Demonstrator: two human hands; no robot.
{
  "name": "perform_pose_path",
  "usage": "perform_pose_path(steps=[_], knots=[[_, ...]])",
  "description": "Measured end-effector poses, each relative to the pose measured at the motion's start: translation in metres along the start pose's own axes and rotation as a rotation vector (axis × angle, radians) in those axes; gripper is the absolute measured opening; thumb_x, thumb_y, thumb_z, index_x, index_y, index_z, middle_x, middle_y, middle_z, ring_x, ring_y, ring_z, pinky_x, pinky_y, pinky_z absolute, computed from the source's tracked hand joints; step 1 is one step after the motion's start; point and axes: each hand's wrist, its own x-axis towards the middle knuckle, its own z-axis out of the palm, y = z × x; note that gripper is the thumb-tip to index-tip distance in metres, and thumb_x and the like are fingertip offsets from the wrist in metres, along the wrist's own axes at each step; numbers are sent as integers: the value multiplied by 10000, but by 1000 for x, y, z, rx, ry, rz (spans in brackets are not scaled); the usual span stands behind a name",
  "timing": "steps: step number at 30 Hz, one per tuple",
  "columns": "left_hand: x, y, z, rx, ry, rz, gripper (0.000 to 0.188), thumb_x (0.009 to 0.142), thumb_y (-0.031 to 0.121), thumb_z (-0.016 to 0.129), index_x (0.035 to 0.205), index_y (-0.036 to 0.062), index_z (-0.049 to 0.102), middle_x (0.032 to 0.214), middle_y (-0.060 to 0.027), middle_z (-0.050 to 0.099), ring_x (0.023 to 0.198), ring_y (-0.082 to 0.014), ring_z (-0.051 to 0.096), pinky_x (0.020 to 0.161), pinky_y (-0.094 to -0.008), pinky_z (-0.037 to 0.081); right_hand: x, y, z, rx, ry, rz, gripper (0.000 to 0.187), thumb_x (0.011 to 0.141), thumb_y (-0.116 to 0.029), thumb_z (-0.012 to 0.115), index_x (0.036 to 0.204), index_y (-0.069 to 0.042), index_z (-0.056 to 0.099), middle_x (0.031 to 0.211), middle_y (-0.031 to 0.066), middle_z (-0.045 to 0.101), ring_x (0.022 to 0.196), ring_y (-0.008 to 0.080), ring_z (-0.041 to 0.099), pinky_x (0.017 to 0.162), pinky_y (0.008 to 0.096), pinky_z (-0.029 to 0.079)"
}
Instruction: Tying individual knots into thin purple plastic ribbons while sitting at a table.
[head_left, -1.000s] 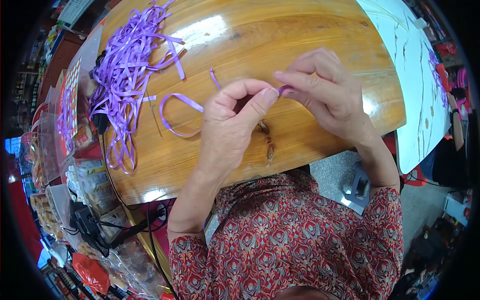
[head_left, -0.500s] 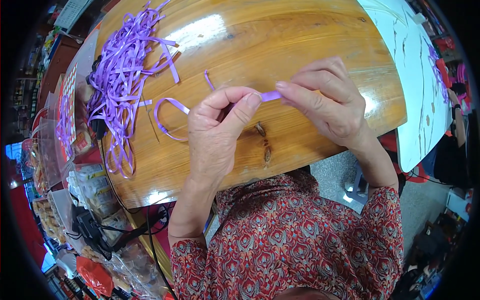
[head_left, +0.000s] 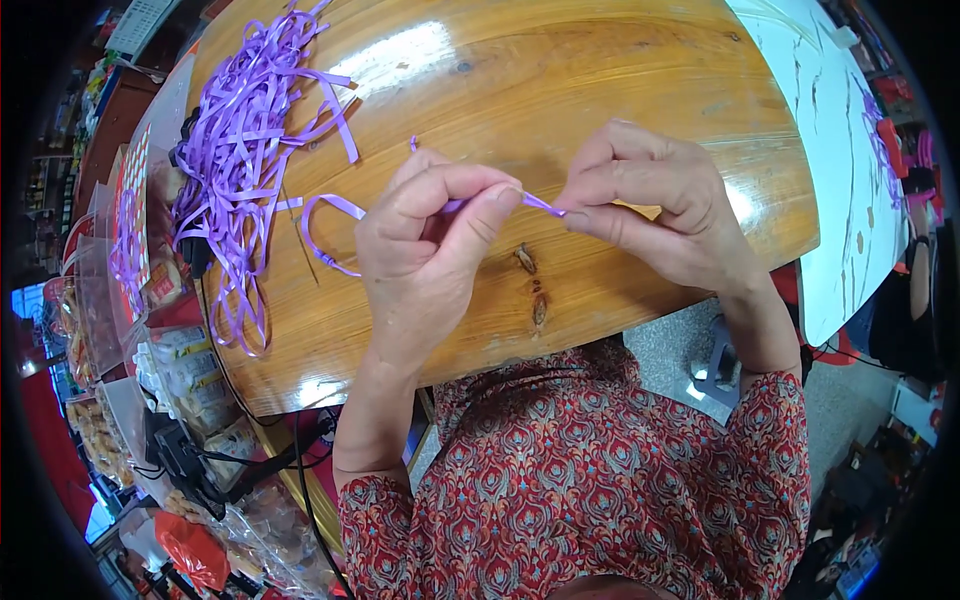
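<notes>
My left hand [head_left: 430,240] and my right hand [head_left: 655,205] pinch the same thin purple ribbon strip [head_left: 535,203] above the glossy wooden table [head_left: 560,90]. A short stretch runs taut between the two sets of fingertips. The rest of the strip curls in a loop [head_left: 325,235] on the wood to the left of my left hand. A loose heap of purple ribbon strips [head_left: 245,140] lies at the table's far left, a hand's width from the loop.
Clear plastic boxes and packaged goods [head_left: 110,290] crowd the left beside the table, with black cables [head_left: 215,450] below them. A white marbled surface [head_left: 850,130] lies at the right. A dark knot [head_left: 527,262] marks the wood under my hands.
Both hands have drawn slightly apart, stretching a short length of ribbon between the fingertips. The loop on the table has shifted a little to the left.
</notes>
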Motion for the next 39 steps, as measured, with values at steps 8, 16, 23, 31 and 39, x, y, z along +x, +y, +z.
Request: perform_pose_path(steps=[8,16,23,31,39], knots=[[-5,-4,15,-420,104,-120,138,837,18,640,973,15,616,803,40,542,689,-29,456,607,-168,362,6,1,17,982,37,479,153,796,15,639,947,21,658,834,81,627,782,136,587,715,249,475],[-10,-10,16,-316,193,81,129,858,1,606,987,10,601,855,-1,590,771,-47,525,658,-164,414,3,1,27,1314,124,519,260,828,-24,617,1085,12,624,1006,123,648,841,165,606,794,287,493],[-9,-4,24,-585,241,-48,134,854,5,614,987,5,595,864,-23,613,753,-62,559,681,-182,446,9,-4,34,1369,87,470,264,824,-11,612,1087,6,629,1024,120,636,880,170,592,814,287,480],[-14,-8,23,-541,186,-41,160,845,-36,599,1004,-16,591,948,-29,557,847,-77,522,725,-179,419,11,-6,26,228,151,42,263,776,56,631,1031,-1,662,857,77,604,799,155,570,666,249,444],[-16,-12,29,-320,210,110,159,820,-19,641,974,-1,610,871,-18,544,796,-74,498,671,-176,392,13,-2,23,-177,220,-187,268,682,57,691,936,-24,667,768,63,602,700,180,577,587,284,446]])
